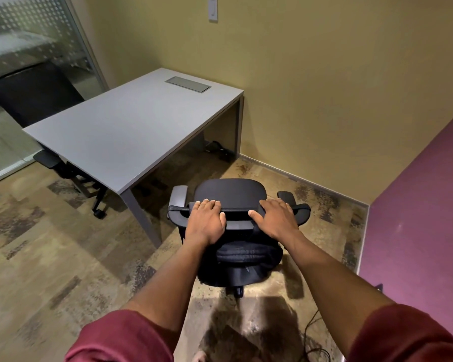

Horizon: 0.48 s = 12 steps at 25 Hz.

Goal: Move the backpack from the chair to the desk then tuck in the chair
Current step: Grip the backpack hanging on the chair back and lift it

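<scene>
A black office chair [230,192] stands just right of the grey desk [131,131], its seat facing the yellow wall. A black backpack [249,265] with ribbed padding hangs against the rear of the backrest, below my hands. My left hand [205,223] grips the top edge of the backrest on the left, fingers curled over it. My right hand [276,220] grips the same edge on the right. Nothing lies on the desk top except a flat cable hatch [188,84].
A second black chair [63,165] is tucked under the desk's left side. A glass partition [24,61] stands at the far left and a purple wall [416,218] close on the right. A dark cable [311,325] lies on the floor near my feet.
</scene>
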Each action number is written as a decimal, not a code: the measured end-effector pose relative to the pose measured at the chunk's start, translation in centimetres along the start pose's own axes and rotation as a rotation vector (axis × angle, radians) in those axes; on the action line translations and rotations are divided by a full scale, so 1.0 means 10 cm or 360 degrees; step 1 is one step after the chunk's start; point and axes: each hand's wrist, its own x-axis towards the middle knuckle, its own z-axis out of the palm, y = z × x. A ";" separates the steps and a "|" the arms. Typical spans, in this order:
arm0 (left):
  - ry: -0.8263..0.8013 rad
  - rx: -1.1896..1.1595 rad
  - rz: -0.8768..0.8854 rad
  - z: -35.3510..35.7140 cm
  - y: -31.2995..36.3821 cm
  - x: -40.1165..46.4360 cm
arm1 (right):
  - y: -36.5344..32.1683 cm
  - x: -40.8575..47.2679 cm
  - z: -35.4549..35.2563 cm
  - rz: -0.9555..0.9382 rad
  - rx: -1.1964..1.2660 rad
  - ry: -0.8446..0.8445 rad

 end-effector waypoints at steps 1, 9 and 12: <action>0.0021 0.0013 0.0001 0.00 -0.01 0.02 | -0.02 0.02 -0.01 0.0032 0.0005 -0.0012; -0.0140 -0.0154 -0.0274 -0.05 -0.07 0.13 | -0.06 0.18 -0.08 0.0264 -0.0082 -0.0133; -0.0202 -0.0199 -0.0470 -0.10 -0.14 0.15 | 0.01 0.18 -0.11 0.0366 -0.0092 -0.0132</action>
